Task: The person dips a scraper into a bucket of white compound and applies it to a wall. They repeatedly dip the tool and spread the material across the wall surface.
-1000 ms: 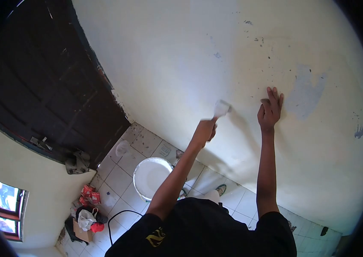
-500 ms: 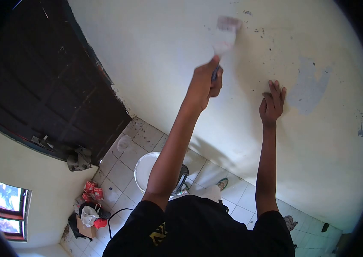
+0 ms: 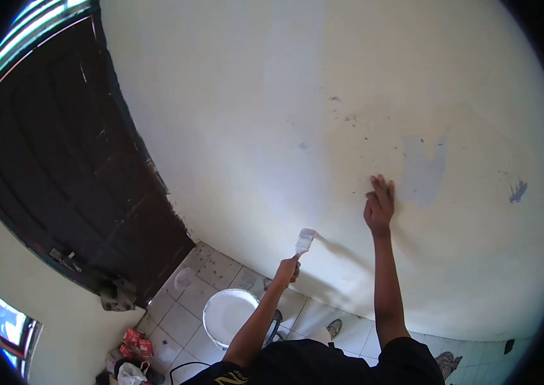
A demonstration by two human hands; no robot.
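My left hand is closed around the handle of a wide paintbrush, its bristles whitish and up against the lower part of the pale wall. My right hand rests on the same wall, fingers stretched upward, just left of a grey patch. Between and above the hands, the surface carries small dark chips and specks. A lighter, bluish-white band runs up the wall above the brush. Below my left forearm stands a round white bucket with white inside.
A dark wooden door fills the left side. Red boxes and a white plastic bag lie on the tiled floor at lower left. A black cable curves near the bucket. My foot shows close to the wall's base.
My left hand has brought the paintbrush far down the wall, from near the top of view to low above the floor. My right hand stays on the wall while the view has tilted up.
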